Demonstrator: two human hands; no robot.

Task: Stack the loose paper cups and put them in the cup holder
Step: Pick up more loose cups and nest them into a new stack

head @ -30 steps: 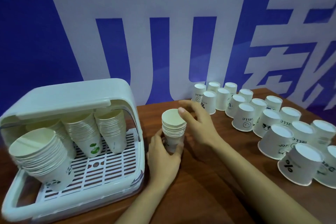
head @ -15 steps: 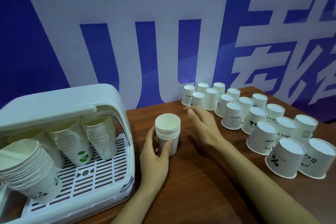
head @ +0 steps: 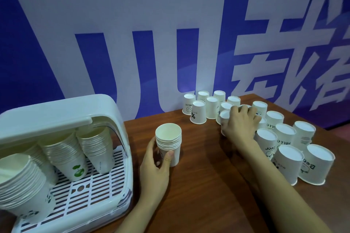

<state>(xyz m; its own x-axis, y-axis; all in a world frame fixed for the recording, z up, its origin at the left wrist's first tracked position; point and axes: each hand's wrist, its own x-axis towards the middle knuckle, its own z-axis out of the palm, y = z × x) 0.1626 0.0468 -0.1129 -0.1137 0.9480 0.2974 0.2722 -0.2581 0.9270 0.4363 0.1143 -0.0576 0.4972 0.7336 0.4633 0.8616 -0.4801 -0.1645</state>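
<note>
A stack of several white paper cups (head: pixel 169 139) stands upright on the brown table, mouth up. My left hand (head: pixel 155 164) grips its lower part, thumb on the front. My right hand (head: pixel 240 123) reaches over the group of upside-down loose cups (head: pixel 284 138) at the right, its curled fingers closing over one upside-down cup (head: pixel 225 117) mostly hidden beneath it. The white cup holder (head: pixel 121 138) stands at the left with its lid raised, holding several tilted stacks of cups (head: pixel 64 155) on a slotted tray.
A blue wall with large white characters (head: pixel 170 34) rises right behind the table. More upside-down cups (head: pixel 198 112) line the back edge. Bare wooden table surface (head: pixel 208 185) lies between my two forearms.
My right hand has left the stack and moved right and away, onto the upside-down cups. My left hand keeps holding the stack. The camera view shifted right.
</note>
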